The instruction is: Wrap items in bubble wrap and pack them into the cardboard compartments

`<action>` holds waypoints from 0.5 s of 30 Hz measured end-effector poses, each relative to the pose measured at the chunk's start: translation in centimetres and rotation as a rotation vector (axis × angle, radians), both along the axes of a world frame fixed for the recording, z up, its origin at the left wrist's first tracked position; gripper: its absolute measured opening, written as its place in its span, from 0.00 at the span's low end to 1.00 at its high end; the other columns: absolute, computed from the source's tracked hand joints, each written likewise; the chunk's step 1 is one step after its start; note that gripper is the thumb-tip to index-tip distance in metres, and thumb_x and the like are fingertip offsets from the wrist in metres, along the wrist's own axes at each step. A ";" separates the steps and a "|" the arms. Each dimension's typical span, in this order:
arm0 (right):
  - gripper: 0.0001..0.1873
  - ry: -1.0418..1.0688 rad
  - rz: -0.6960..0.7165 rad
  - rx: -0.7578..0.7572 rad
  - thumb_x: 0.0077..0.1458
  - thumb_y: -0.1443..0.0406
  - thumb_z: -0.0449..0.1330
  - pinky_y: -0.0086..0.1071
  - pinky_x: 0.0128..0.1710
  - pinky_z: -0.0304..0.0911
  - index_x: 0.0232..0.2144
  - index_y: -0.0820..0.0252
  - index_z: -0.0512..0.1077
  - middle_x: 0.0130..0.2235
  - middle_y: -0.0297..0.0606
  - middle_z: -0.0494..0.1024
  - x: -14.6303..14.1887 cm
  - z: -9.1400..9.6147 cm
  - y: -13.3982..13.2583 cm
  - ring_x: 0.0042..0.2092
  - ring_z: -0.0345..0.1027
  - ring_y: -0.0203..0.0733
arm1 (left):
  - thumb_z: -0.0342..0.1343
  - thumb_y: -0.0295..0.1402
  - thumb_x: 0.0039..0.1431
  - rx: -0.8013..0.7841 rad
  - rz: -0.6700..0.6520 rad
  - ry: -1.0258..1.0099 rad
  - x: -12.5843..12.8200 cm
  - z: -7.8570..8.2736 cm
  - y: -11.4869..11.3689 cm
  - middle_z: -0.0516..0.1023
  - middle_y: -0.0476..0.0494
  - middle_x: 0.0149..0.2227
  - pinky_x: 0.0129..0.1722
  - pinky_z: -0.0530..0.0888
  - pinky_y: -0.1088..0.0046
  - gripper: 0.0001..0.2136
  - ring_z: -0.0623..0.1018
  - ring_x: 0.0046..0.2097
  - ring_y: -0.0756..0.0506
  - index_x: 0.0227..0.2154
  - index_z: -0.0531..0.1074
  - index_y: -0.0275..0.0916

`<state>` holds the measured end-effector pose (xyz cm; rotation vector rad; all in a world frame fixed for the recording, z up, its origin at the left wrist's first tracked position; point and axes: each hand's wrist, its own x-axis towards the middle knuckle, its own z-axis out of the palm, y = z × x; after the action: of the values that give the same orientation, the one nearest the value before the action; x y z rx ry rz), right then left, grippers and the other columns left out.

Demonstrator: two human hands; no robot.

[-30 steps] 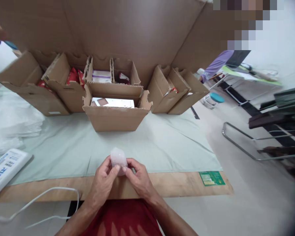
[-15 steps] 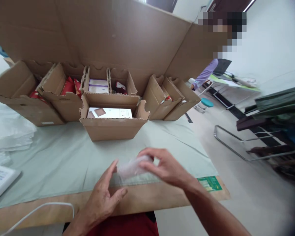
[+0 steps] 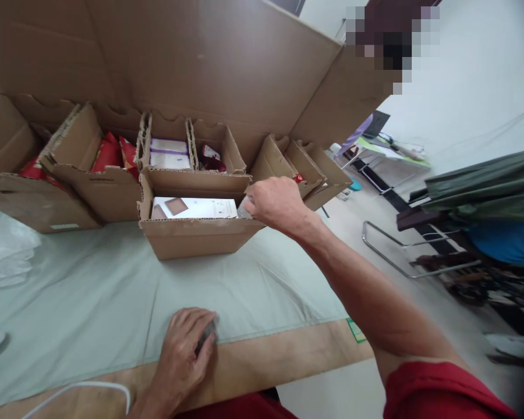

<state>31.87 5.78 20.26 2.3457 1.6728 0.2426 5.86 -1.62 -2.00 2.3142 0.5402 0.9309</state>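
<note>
My right hand (image 3: 274,201) is closed over the right end of a small cardboard box (image 3: 201,238), gripping a clear plastic-wrapped item (image 3: 244,208). Most of that item is hidden behind my fingers and the box wall. Beside it in the same box lies a white carton (image 3: 207,208) with a brown square printed on it. Near the table's front edge my left hand (image 3: 186,343) rests with curled fingers. A dark greyish patch shows between its thumb and fingers, too blurred to name.
Behind stand several cardboard bins, holding red packets (image 3: 109,154), white packs with purple edges (image 3: 170,154) and a dark red packet (image 3: 212,157). Clear plastic bags (image 3: 9,247) lie at left. A white cable (image 3: 98,384) crosses the front edge. A tall cardboard panel (image 3: 192,64) rises behind.
My right hand has moved forward and up from the table front to the box, carrying the plastic-wrapped item. My left hand, spread before, has curled its fingers.
</note>
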 end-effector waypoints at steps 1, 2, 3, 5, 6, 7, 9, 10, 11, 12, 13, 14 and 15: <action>0.11 -0.006 0.027 -0.074 0.59 0.66 0.59 0.40 0.42 0.67 0.37 0.65 0.82 0.39 0.52 0.85 -0.1 0.4 0.4 0.45 0.79 0.56 | 0.53 0.26 0.64 -0.001 0.002 -0.001 0.0 0.0 0.0 0.83 0.41 0.43 0.47 0.75 0.61 0.14 0.80 0.45 0.42 0.51 0.73 0.40; 0.12 0.002 0.058 -0.149 0.59 0.65 0.60 0.40 0.42 0.67 0.39 0.65 0.82 0.41 0.53 0.85 -0.2 0.7 0.8 0.46 0.79 0.56 | 0.53 0.26 0.64 -0.002 0.004 -0.003 0.0 0.0 0.0 0.83 0.42 0.43 0.48 0.74 0.61 0.14 0.80 0.45 0.42 0.51 0.73 0.40; 0.13 0.019 0.087 -0.219 0.58 0.65 0.61 0.39 0.42 0.67 0.41 0.64 0.82 0.43 0.52 0.85 -0.2 1.0 1.2 0.47 0.79 0.56 | 0.53 0.25 0.65 -0.002 0.008 -0.006 0.0 0.0 0.1 0.83 0.42 0.43 0.48 0.74 0.62 0.14 0.79 0.46 0.43 0.51 0.73 0.40; 0.15 0.048 0.128 -0.313 0.57 0.65 0.63 0.37 0.41 0.68 0.46 0.63 0.81 0.45 0.52 0.85 -0.3 1.3 1.8 0.48 0.79 0.56 | 0.52 0.25 0.65 0.001 0.013 -0.017 0.1 -0.1 0.1 0.83 0.42 0.43 0.48 0.73 0.63 0.13 0.79 0.45 0.43 0.51 0.73 0.40; 0.16 0.054 0.138 -0.331 0.56 0.66 0.63 0.37 0.41 0.68 0.47 0.63 0.81 0.45 0.52 0.85 -0.3 1.3 2.0 0.48 0.79 0.55 | 0.52 0.25 0.65 0.002 0.014 -0.022 0.1 -0.1 0.1 0.83 0.42 0.43 0.48 0.73 0.63 0.13 0.79 0.45 0.43 0.51 0.73 0.40; 0.17 0.060 0.145 -0.337 0.56 0.67 0.63 0.37 0.41 0.68 0.47 0.64 0.81 0.46 0.52 0.85 -0.3 1.2 2.3 0.48 0.79 0.55 | 0.52 0.25 0.65 0.004 0.013 -0.025 0.1 -0.1 0.1 0.83 0.42 0.43 0.47 0.73 0.63 0.13 0.79 0.45 0.43 0.50 0.73 0.40; 0.17 0.090 0.151 -0.333 0.56 0.69 0.61 0.37 0.40 0.68 0.47 0.65 0.81 0.45 0.53 0.85 -0.3 0.9 2.5 0.46 0.79 0.55 | 0.52 0.25 0.66 0.011 0.007 -0.023 0.1 -0.1 0.1 0.83 0.43 0.42 0.47 0.73 0.64 0.12 0.79 0.45 0.43 0.50 0.73 0.40; 0.17 0.119 0.153 -0.331 0.56 0.70 0.60 0.37 0.39 0.68 0.47 0.65 0.81 0.44 0.53 0.85 -0.2 0.7 2.5 0.45 0.79 0.54 | 0.52 0.25 0.66 0.014 0.004 -0.020 0.1 -0.1 0.1 0.83 0.43 0.42 0.47 0.73 0.64 0.12 0.79 0.45 0.43 0.50 0.72 0.40; 0.16 0.153 0.155 -0.331 0.56 0.71 0.59 0.36 0.37 0.67 0.46 0.66 0.81 0.43 0.53 0.85 -0.1 0.5 2.5 0.43 0.79 0.53 | 0.52 0.25 0.66 0.017 0.002 -0.017 0.0 -0.1 0.1 0.83 0.43 0.42 0.47 0.73 0.64 0.13 0.79 0.45 0.44 0.50 0.72 0.40; 0.16 0.184 0.157 -0.328 0.56 0.71 0.59 0.36 0.36 0.66 0.45 0.66 0.81 0.42 0.53 0.85 0.1 0.3 2.4 0.42 0.79 0.51 | 0.52 0.25 0.66 0.018 -0.001 -0.013 0.0 -0.1 0.1 0.83 0.43 0.43 0.48 0.73 0.64 0.13 0.79 0.45 0.44 0.51 0.72 0.40; 0.16 0.209 0.154 -0.320 0.56 0.72 0.59 0.35 0.35 0.66 0.44 0.66 0.81 0.42 0.53 0.85 0.3 0.1 2.3 0.40 0.79 0.51 | 0.52 0.24 0.66 0.018 -0.004 -0.008 0.0 -0.2 0.1 0.83 0.43 0.43 0.48 0.73 0.64 0.13 0.79 0.45 0.44 0.51 0.72 0.40; 0.15 0.228 0.147 -0.307 0.55 0.72 0.59 0.35 0.34 0.65 0.43 0.67 0.82 0.41 0.53 0.85 0.5 -0.1 2.2 0.39 0.78 0.50 | 0.52 0.24 0.65 0.017 -0.004 -0.004 0.0 -0.2 0.2 0.83 0.43 0.43 0.48 0.74 0.64 0.13 0.79 0.45 0.44 0.51 0.72 0.40; 0.14 0.244 0.140 -0.292 0.55 0.72 0.60 0.35 0.33 0.64 0.42 0.67 0.82 0.41 0.53 0.85 0.7 -0.3 2.1 0.38 0.78 0.49 | 0.52 0.24 0.65 0.018 -0.003 -0.001 0.0 -0.2 0.2 0.83 0.43 0.43 0.48 0.74 0.64 0.14 0.79 0.45 0.43 0.51 0.73 0.40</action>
<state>32.61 7.92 19.92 2.1113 1.8402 -0.2579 5.87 -1.44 -2.22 2.3303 0.5303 0.9388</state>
